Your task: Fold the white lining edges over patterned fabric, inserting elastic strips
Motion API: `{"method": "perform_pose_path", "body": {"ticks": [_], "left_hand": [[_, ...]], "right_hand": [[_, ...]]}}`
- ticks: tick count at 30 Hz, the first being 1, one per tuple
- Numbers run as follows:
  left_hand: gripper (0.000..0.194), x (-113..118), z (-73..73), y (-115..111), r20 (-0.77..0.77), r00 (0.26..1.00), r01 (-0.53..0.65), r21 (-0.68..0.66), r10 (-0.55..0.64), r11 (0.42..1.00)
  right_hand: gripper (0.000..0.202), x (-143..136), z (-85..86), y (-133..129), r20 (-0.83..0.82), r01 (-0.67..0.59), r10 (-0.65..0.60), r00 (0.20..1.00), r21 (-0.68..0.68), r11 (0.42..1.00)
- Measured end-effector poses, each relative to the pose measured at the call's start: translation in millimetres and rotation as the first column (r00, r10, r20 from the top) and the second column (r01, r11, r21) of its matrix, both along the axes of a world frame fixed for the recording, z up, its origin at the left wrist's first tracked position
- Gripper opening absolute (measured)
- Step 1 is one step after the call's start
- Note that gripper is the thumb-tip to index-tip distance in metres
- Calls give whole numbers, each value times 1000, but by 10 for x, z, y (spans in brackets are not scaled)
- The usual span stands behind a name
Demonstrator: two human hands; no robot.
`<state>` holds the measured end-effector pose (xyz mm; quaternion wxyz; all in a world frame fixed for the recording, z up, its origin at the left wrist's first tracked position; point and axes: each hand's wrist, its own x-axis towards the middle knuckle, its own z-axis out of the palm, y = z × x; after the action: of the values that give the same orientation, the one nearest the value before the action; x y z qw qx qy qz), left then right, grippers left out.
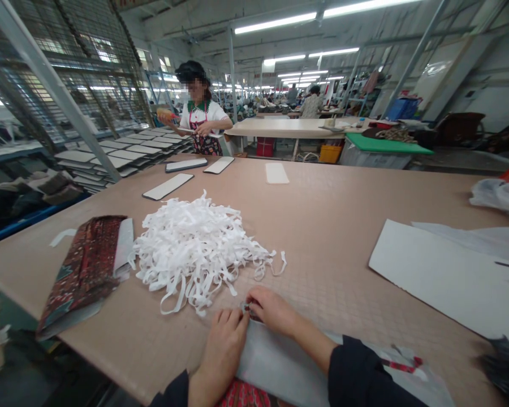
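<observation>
A grey sheet of fabric [280,359] lies at the near edge of the table, with red patterned cloth [248,394] showing beneath it. My left hand [227,342] rests on the sheet's left end, fingers pressed together at its upper corner. Beside it, my right hand [269,308] pinches the edge of the same corner, where a bit of dark red shows. Just beyond my hands is a heap of white strips [199,243]. Left of the heap lies a folded red patterned fabric piece [89,263] with a grey lining.
White boards [168,186] lie toward the table's far left, another [276,173] at the far edge. A large white board [445,271] and plastic bag [500,195] are at the right. Across the table stands a person [201,116] holding something flat. Stacked panels [127,154] stand behind left.
</observation>
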<state>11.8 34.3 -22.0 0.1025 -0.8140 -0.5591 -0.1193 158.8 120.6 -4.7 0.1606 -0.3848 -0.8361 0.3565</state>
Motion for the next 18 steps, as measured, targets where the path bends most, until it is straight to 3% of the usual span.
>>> {"method": "perform_pose_path", "body": {"ticks": [18], "left_hand": [[30,-11,-36,11,-49,999,2,-32,-4,999]], "right_hand": [[13,-189,-17,31,246,101,-103,964,22,995]]}}
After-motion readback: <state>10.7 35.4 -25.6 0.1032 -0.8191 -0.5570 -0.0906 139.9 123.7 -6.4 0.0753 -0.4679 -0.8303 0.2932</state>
